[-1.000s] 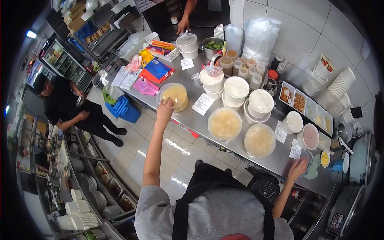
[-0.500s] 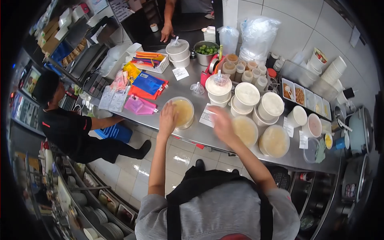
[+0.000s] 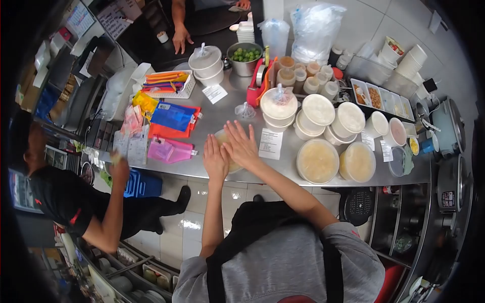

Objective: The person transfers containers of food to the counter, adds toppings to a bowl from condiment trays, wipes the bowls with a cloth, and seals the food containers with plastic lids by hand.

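Both my hands rest flat on top of a round clear tub of pale yellowish contents [image 3: 234, 166] near the table's front edge. My left hand [image 3: 216, 160] lies over its left side, fingers stretched forward. My right hand [image 3: 241, 145] covers its right side, fingers spread and pointing away from me. Most of the tub's top is hidden under them. To the right stand two similar tubs, one a round tub [image 3: 318, 161], the other a tilted-looking tub [image 3: 357, 162]. A printed receipt [image 3: 271, 144] lies just right of my right hand.
Stacked white lidded bowls [image 3: 279, 103] stand behind the receipt. Pink pouches [image 3: 171, 149] and a blue pouch [image 3: 174, 116] lie left. A pot of green limes [image 3: 244, 54] and sauce bottles [image 3: 286, 77] stand farther back. A co-worker in black [image 3: 76, 197] is at left; another person's hand [image 3: 181, 39] rests across the counter.
My right hand has come left from near the other tubs onto the tub beside my left hand. The co-worker at left has raised a hand holding something small. The view has shifted.
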Motion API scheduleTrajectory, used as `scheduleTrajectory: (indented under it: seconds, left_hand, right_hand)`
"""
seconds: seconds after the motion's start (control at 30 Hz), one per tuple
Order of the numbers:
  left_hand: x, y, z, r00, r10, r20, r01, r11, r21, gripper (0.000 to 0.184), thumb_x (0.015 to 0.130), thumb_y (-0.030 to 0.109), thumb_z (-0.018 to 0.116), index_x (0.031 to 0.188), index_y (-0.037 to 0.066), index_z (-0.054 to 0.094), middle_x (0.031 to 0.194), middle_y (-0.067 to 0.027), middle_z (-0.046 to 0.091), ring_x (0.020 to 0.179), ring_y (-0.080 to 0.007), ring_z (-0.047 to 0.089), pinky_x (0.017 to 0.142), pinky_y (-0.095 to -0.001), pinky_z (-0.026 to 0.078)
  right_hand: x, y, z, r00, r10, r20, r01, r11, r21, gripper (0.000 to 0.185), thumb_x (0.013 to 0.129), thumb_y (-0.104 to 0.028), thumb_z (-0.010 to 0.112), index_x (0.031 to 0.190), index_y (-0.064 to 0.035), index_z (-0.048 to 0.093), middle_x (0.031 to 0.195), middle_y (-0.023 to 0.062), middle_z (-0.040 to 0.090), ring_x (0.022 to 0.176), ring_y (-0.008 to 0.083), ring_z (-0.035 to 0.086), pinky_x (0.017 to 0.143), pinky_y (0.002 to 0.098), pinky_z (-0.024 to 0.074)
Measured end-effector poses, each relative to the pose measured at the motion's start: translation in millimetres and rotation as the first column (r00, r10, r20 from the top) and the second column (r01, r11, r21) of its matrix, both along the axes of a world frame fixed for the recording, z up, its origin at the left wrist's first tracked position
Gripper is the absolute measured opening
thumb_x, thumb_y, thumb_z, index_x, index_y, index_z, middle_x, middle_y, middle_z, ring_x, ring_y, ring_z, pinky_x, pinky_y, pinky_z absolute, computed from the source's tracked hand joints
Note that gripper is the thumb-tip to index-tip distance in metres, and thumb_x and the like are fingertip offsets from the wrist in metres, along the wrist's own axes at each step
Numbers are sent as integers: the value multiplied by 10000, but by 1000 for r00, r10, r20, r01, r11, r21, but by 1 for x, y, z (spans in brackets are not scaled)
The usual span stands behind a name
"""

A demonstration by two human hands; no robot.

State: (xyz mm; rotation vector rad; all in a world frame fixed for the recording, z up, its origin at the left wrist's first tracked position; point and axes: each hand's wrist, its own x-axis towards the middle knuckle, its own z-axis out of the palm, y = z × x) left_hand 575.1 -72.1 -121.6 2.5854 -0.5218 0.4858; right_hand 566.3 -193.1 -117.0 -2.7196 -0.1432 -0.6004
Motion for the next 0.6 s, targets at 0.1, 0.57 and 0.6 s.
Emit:
scheduleTrajectory:
  seconds: [0.1,0.57,0.6]
  left_hand:
    - [9,11,-4,993,-96,-66,90,992,-92,453,865,186,369,1243,-63,341,1274,-239,354,1171,-380,338,981,-421,266]
    - [17,16,-5,980,-192,-52,187,978,-88,521,838,194,445,1267,-63,297,1323,-236,281,1218,-384,272,1002,-405,244]
    - [20,20,-4,974,-218,-61,212,973,-87,527,837,196,451,1268,-64,294,1325,-232,278,1217,-386,272,1001,-406,244]
  right_hand:
    - [5,0,-6,1000,0,-16,0,1000,1,531,852,-347,401,1295,-65,325,1355,72,302,1269,208,232,1005,503,152]
    - [14,-6,-18,999,37,-1,-34,935,352,548,851,-351,416,1265,-4,325,1290,168,361,1182,277,359,958,449,275]
    - [18,-6,-21,993,78,-89,-30,893,449,534,845,-325,435,1257,-1,331,1276,176,372,1168,289,370,955,447,280]
